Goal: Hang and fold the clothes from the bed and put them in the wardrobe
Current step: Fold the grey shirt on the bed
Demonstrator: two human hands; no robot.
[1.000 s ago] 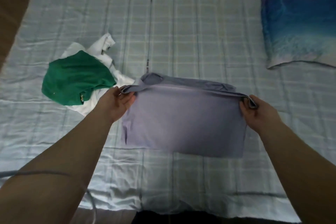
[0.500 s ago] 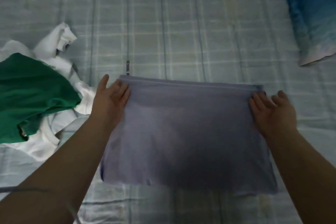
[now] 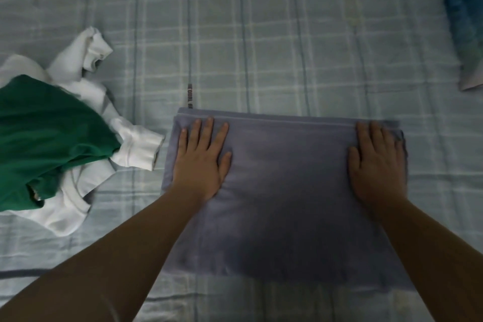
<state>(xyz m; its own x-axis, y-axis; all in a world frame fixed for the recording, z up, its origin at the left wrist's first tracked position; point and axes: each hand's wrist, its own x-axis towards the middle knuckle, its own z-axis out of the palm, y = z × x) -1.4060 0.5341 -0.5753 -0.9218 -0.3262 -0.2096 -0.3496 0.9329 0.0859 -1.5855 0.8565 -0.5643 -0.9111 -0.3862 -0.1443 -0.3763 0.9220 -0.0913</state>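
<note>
Two hands lie flat on the folded grey-blue garment (image 3: 282, 191): the left hand (image 3: 201, 159) on its far left corner, the right hand (image 3: 376, 165) on its far right corner, fingers straight, slightly apart, gripping nothing. The garment lies mid-bed on the checked sheet (image 3: 261, 47), its far edge just beyond the fingertips. Left of it a green garment (image 3: 47, 138) lies on a crumpled white garment (image 3: 136, 149), and a blue pillow (image 3: 465, 21) sits far right.

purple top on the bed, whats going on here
A person is folding laundry on the bed. The left hand and right hand lie flat on the folded purple garment, one near each side edge. A green garment and a white garment lie crumpled together beside it, not yet folded.
</note>
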